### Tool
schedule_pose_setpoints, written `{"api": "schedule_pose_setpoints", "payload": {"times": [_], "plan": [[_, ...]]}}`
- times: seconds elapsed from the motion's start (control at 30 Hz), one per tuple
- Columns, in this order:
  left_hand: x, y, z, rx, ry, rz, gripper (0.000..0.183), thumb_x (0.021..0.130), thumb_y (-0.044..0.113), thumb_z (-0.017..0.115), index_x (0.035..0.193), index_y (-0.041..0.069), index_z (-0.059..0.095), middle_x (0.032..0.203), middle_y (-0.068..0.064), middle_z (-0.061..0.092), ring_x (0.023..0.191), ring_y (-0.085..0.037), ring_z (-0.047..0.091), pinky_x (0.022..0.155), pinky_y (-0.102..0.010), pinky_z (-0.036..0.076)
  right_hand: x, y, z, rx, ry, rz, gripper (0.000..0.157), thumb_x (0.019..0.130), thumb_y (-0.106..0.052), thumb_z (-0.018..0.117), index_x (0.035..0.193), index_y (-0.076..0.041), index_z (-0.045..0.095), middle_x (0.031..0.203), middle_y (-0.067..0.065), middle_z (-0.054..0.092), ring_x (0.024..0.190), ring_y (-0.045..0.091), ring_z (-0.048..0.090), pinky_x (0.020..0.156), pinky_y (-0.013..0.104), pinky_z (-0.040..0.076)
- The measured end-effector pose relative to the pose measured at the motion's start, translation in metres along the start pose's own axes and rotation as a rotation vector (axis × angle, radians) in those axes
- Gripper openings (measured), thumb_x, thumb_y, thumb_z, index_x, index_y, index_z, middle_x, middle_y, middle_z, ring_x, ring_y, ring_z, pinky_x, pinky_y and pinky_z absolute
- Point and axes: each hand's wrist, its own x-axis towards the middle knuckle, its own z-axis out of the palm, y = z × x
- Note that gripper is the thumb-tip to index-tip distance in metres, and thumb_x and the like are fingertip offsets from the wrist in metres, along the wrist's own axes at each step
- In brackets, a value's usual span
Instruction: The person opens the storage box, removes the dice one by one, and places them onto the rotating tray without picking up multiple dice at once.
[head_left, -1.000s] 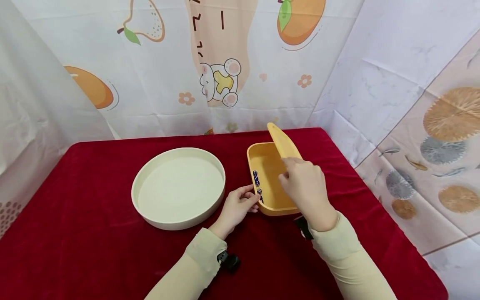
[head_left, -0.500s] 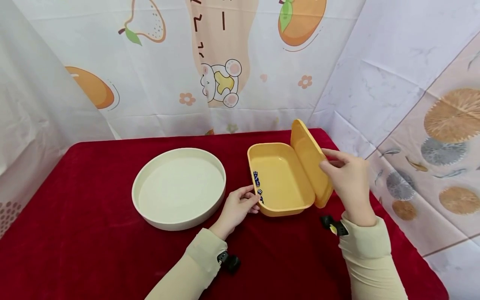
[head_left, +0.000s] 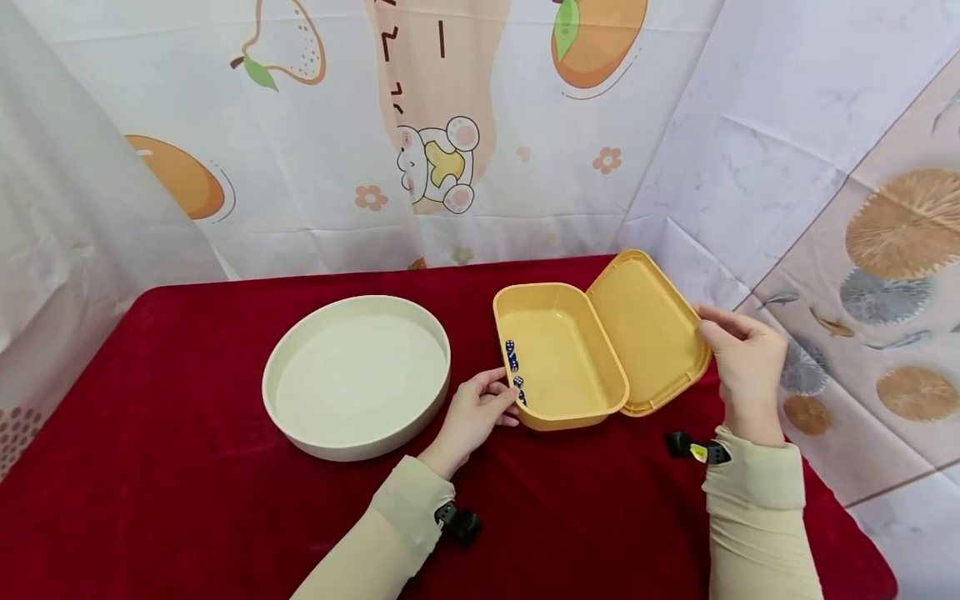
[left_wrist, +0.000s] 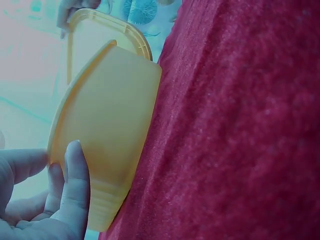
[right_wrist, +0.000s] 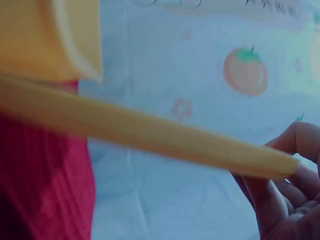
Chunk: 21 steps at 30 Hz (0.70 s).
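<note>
A yellow rectangular box [head_left: 558, 358] stands on the red cloth, with several dark blue dice [head_left: 513, 356] along its inner left side. My left hand [head_left: 474, 412] pinches the box's left rim near the front corner; in the left wrist view its fingers [left_wrist: 76, 175] lie against the outer wall. The yellow lid [head_left: 648, 333] leans outward to the right, its lower edge along the box's right side. By its right edge my right hand [head_left: 750, 354] holds the lid, pinched between thumb and fingers, as the right wrist view also shows, with the lid [right_wrist: 165, 142] edge-on and blurred.
A round cream tray [head_left: 360, 379] with a raised rim sits left of the box. The red cloth [head_left: 187, 467] covers the table, and printed curtains [head_left: 315, 167] hang behind it and at both sides.
The lid has swung from above the box out to the right and tilted lower, my right hand moving right with it. My left hand stays at the box's rim.
</note>
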Motion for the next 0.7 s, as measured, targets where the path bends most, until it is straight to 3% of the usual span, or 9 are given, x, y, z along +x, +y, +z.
{"api": "schedule_pose_setpoints", "payload": {"times": [0.13,0.37,0.53,0.7], "plan": [[0.0,0.0,-0.001,-0.012,-0.008,-0.003,0.049,0.098,0.005,0.059,0.142,-0.01,0.044,0.098,-0.015,0.062,0.075,-0.012,0.067,0.07,-0.032,0.061,0.015,0.009,-0.012,0.082,0.051,0.057,0.024,0.08,0.013,0.066,0.079,-0.006,0.081,0.07,-0.004,0.075,0.067,0.005,0.066,0.057,0.013,0.052],[-0.001,0.001,-0.003,-0.032,-0.015,-0.032,0.051,0.098,0.008,0.06,0.144,-0.007,0.043,0.099,-0.013,0.062,0.075,-0.011,0.067,0.072,-0.032,0.061,0.035,0.032,-0.029,0.345,0.062,0.17,0.023,0.08,0.018,0.063,0.076,0.002,0.079,0.073,0.007,0.076,0.064,0.012,0.07,0.052,0.021,0.055],[0.0,0.0,-0.003,-0.038,-0.019,-0.039,0.052,0.098,0.008,0.06,0.145,-0.006,0.043,0.099,-0.011,0.061,0.074,-0.01,0.067,0.071,-0.031,0.061,0.048,0.053,-0.033,0.467,0.188,0.195,0.021,0.077,0.021,0.061,0.071,0.008,0.076,0.066,0.012,0.073,0.059,0.017,0.068,0.05,0.024,0.055],[0.0,0.0,-0.002,-0.032,-0.02,-0.039,0.052,0.099,0.008,0.06,0.145,-0.006,0.042,0.1,-0.013,0.061,0.074,-0.009,0.066,0.071,-0.032,0.061,0.054,0.07,-0.039,0.566,0.249,0.218,0.024,0.077,0.025,0.057,0.067,0.011,0.073,0.063,0.016,0.071,0.057,0.02,0.068,0.051,0.026,0.056]]}}
